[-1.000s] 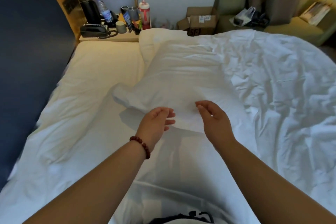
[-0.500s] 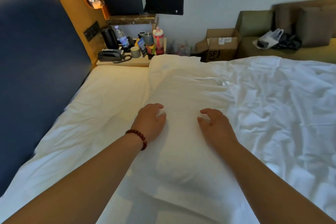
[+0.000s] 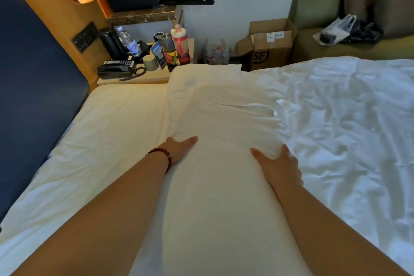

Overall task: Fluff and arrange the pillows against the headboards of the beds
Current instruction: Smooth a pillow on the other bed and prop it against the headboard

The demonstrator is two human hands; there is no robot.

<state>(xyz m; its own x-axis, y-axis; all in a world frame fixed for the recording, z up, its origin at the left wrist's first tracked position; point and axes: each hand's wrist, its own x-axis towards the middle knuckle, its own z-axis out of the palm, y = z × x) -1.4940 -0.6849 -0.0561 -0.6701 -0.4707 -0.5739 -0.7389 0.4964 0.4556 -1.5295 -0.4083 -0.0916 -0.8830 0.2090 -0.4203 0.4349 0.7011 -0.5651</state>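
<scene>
in the head view, the hands were on top of the pillow (image 3: pixel 219 197) a moment ago, and now they have slid to its two sides, so the puffing up looks started. the left hand (image 3: pixel 179 150) and right hand (image 3: pixel 280 164) are spread flat, squeezing it between them. the pillow lies along the bed (image 3: pixel 112 130), apart from the blue headboard (image 3: pixel 33 96).

Pillow (image 3: pixel 224 186) under left hand (image 3: pixel 179 149), right hand (image 3: pixel 280 163)
</scene>
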